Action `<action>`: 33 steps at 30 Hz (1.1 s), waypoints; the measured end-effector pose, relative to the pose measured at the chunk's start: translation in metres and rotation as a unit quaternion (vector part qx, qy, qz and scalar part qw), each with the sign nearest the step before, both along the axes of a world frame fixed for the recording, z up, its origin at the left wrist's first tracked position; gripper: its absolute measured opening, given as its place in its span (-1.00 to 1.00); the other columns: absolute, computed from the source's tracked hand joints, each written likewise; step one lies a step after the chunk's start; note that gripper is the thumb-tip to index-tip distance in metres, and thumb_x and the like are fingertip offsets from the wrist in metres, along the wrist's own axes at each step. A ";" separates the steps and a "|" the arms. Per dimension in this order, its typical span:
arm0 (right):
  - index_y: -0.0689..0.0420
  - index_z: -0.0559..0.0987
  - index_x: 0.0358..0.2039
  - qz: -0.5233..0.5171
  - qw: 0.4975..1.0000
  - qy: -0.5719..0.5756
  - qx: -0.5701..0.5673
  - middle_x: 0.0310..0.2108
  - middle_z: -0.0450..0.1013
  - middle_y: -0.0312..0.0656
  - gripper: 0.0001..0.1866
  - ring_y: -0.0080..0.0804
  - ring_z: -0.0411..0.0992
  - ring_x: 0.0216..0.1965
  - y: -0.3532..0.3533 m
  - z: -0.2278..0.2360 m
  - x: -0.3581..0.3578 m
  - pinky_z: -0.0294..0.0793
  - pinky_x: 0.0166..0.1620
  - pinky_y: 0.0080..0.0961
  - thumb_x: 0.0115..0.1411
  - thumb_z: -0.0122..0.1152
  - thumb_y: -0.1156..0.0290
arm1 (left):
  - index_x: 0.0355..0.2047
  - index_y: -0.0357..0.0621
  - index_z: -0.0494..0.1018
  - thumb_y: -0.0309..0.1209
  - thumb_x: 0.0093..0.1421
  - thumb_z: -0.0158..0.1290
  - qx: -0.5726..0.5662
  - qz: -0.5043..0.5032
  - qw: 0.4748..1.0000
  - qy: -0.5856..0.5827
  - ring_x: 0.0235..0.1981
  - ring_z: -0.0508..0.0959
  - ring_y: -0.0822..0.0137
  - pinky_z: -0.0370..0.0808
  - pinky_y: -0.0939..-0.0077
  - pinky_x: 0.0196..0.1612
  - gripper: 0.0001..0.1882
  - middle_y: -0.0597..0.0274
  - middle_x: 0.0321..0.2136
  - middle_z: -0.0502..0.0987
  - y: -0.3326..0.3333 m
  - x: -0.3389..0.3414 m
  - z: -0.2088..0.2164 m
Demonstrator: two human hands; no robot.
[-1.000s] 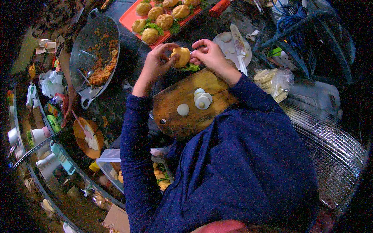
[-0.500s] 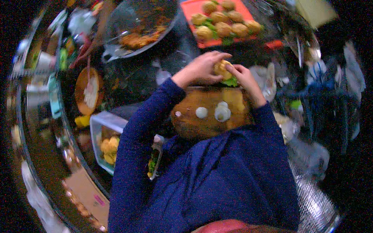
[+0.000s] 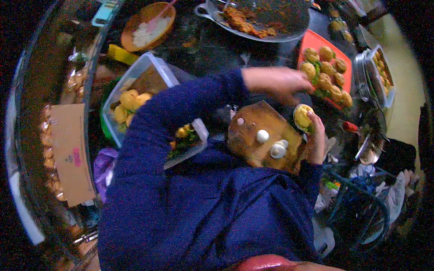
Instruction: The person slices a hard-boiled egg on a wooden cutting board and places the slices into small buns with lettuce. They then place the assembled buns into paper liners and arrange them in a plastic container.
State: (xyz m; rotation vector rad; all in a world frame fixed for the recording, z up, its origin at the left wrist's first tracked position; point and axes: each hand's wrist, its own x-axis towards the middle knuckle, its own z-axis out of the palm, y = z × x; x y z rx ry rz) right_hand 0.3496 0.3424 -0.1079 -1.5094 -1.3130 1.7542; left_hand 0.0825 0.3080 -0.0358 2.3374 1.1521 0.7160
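Observation:
My right hand (image 3: 317,137) holds a small filled bun (image 3: 303,116) at the right edge of the wooden cutting board (image 3: 246,141). The bun looks yellow on top, with a pale rim and a bit of green leaf below. Slightly blurred, my left hand (image 3: 276,82) reaches over the far side of the board with its fingers apart and nothing visible in them. Its fingertips come close to an orange tray (image 3: 312,39) of round, leaf-filled buns. On the board lie a white egg piece (image 3: 262,135), stacked egg slices (image 3: 277,150) and a small white bit (image 3: 240,121).
A large pan (image 3: 289,37) with reddish filling stands at the back. To the left are a plastic tub (image 3: 169,74) of buns, an orange bowl (image 3: 129,38) and a container (image 3: 202,131) of greens. A cardboard box (image 3: 68,135) lies far left; another tub (image 3: 392,92) stands right.
The view has turned, so the surroundings sit differently. My left hand has let go of the bun and moved toward the tray; my right hand alone keeps the bun.

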 end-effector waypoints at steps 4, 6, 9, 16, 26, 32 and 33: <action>0.13 0.49 -0.04 -0.060 0.993 0.067 -0.071 -0.08 0.46 -0.24 -0.53 -0.39 0.46 -0.09 -0.015 0.035 0.000 0.49 -0.13 -0.44 0.11 0.23 0.12 | -0.18 -0.17 0.49 -0.40 0.01 0.18 0.069 0.078 0.995 0.003 -0.24 0.56 0.03 0.51 0.23 -0.15 -0.68 -0.02 -0.31 0.54 -0.029 -0.079 0.045; 0.16 0.45 0.00 -0.072 0.987 0.104 -0.095 -0.05 0.45 -0.18 -0.50 -0.34 0.45 -0.04 -0.018 0.048 -0.001 0.53 -0.08 -0.31 0.11 0.22 0.14 | -0.30 -0.23 0.51 -0.46 0.13 0.15 0.007 0.138 0.985 -0.102 -0.42 0.56 0.39 0.51 0.49 -0.31 -0.86 0.17 -0.47 0.56 -0.062 -0.103 0.059; 0.17 0.45 0.00 -0.078 0.979 0.166 -0.093 -0.02 0.44 -0.14 -0.49 -0.31 0.44 -0.02 -0.021 0.057 -0.004 0.53 -0.03 -0.23 0.11 0.23 0.14 | -0.49 -0.27 0.45 -0.47 0.14 0.16 -0.020 0.176 0.983 -0.055 -0.59 0.41 0.49 0.37 0.55 -0.50 -0.86 0.25 -0.65 0.44 -0.106 -0.117 0.073; 0.18 0.40 0.06 -0.090 0.981 0.160 -0.069 0.03 0.41 -0.11 -0.51 -0.24 0.41 0.04 -0.024 0.060 -0.004 0.50 0.02 -0.11 0.19 0.13 0.18 | -0.33 -0.18 0.42 -0.48 0.10 0.11 0.052 0.259 0.961 0.080 -0.52 0.49 0.12 0.43 0.33 -0.41 -0.87 0.01 -0.53 0.46 -0.142 -0.124 0.062; 0.17 0.40 0.07 -0.114 0.976 0.161 -0.088 0.04 0.40 -0.13 -0.54 -0.25 0.38 0.09 -0.022 0.053 0.002 0.44 0.08 -0.10 0.22 0.11 0.21 | -0.41 -0.24 0.51 -0.52 -0.06 0.07 0.112 -0.008 0.981 0.158 -0.31 0.56 -0.05 0.53 0.18 -0.22 -0.85 -0.03 -0.42 0.55 -0.035 -0.125 -0.032; 0.18 0.41 0.05 -0.115 0.989 0.070 0.063 0.03 0.40 -0.10 -0.56 -0.25 0.37 0.09 -0.051 0.059 0.020 0.44 0.09 -0.15 0.22 0.12 0.22 | -0.45 -0.15 0.54 -0.32 0.02 0.02 -0.067 -0.096 0.949 0.293 -0.33 0.57 -0.09 0.55 0.11 -0.29 -0.81 -0.03 -0.45 0.57 0.014 -0.049 -0.102; 0.18 0.41 0.05 -0.121 0.987 0.105 0.031 0.04 0.40 -0.10 -0.55 -0.25 0.37 0.09 -0.056 0.063 0.025 0.44 0.09 -0.18 0.21 0.13 0.22 | -0.45 -0.16 0.54 -0.30 0.03 0.02 -0.090 -0.084 0.951 0.285 -0.34 0.58 -0.09 0.55 0.11 -0.31 -0.79 -0.04 -0.46 0.57 0.005 -0.034 -0.103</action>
